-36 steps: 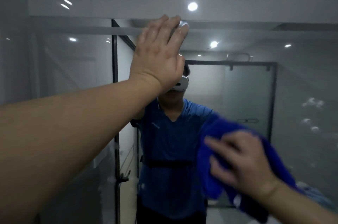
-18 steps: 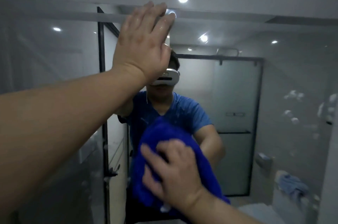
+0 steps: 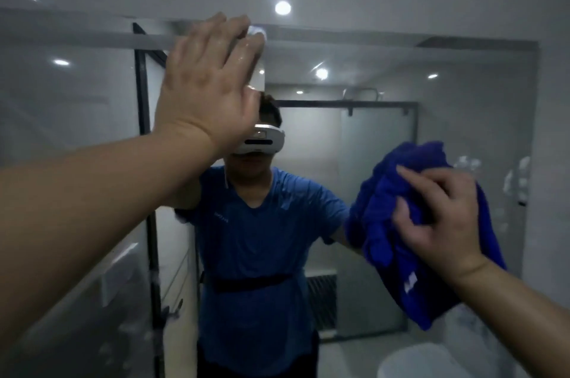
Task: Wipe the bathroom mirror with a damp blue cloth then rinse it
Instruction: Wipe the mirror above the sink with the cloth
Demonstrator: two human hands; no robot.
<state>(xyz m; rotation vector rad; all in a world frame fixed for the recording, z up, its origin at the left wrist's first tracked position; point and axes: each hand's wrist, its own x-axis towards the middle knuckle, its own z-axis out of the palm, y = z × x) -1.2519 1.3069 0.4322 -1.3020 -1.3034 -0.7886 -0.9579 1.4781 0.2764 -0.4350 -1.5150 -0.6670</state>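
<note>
Bracing comes first here: the left hand point(image 3: 206, 90) is planted flat on the mirror point(image 3: 385, 75) near its top edge, fingers spread and straight, gripping nothing. Kept there, it steadies the body, though it will leave a wet print that needs a pass of its own.

The right hand point(image 3: 438, 217) has its fingers curled loosely over the bunched blue cloth point(image 3: 398, 192), pressing it to the glass at the right side, about chest height. I'd say the wad is too crumpled; flattening it under an open palm would put more fabric on the glass and cut streaks. Overlapping strokes worked from the top down would suit, with even pressure.

Beyond the cloth, toward the mirror's right edge, pale blotches point(image 3: 468, 163) show on the glass; whether they are foam or dried spots I cannot tell. They look like the next patch to cover. The rinse is not yet due.
</note>
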